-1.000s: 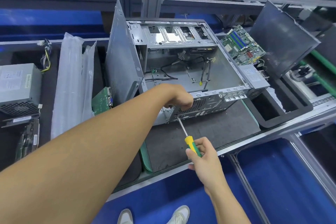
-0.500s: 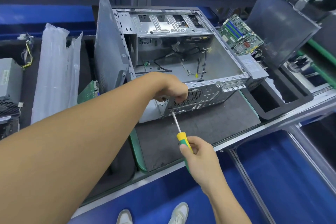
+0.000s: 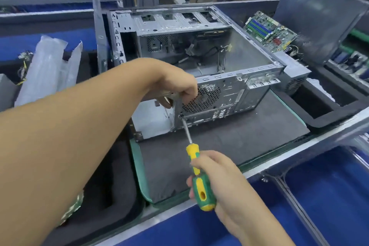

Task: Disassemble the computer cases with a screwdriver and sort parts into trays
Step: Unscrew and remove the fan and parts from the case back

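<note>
The computer case (image 3: 229, 94) lies on its side in the middle of the worktop (image 3: 299, 152), open face up, on a dark mat (image 3: 229, 146) with a green edge. Its back panel, with the round fan grille, faces the person. Loose black cables lie inside it.

The left hand (image 3: 175, 88) reaches over the top edge of the back panel just left of the grille, and its grip is curled round that edge. The right hand (image 3: 219, 181) has its grip closed round the green and yellow handle of the screwdriver (image 3: 192, 152). The shaft slants up and to the left, and its tip touches the back panel at a screw below the left hand.

A grey metal panel (image 3: 98, 36) stands upright against the case's left side. A green circuit board (image 3: 269, 30) and a dark panel (image 3: 319, 16) lean behind the case on the right. A black foam tray (image 3: 329, 114) sits just beside the mat on the right, and clear plastic bags (image 3: 48, 70) lie well to the left.
</note>
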